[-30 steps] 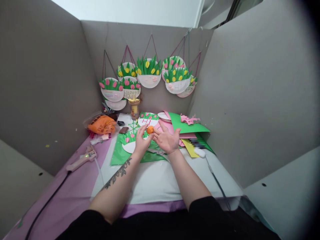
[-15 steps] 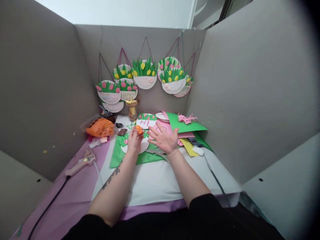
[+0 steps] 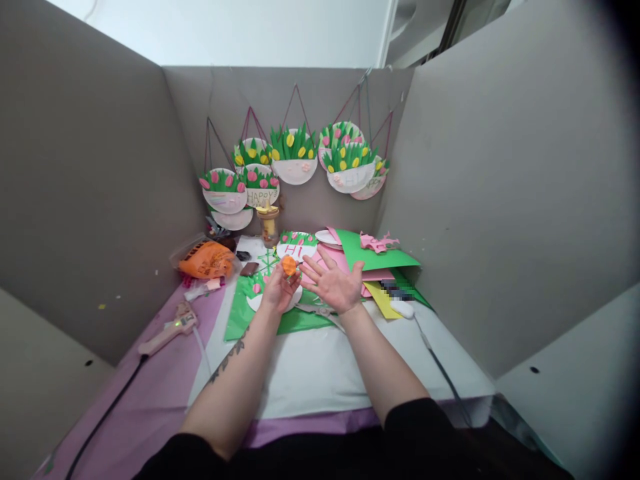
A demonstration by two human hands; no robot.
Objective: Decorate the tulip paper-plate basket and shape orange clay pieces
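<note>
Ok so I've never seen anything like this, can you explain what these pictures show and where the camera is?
There's no machine here: just one person's bare hands, seen by a camera worn on their head, looking forward and down. The left hand holds a small orange piece. The right hand is open beside it, palm up. On the table are a paper plate marked "Hi", a green sheet, an orange bag and a pink corded tool, probably a glue gun. Behind, flower-decorated plates hang against a grey panel.
</note>
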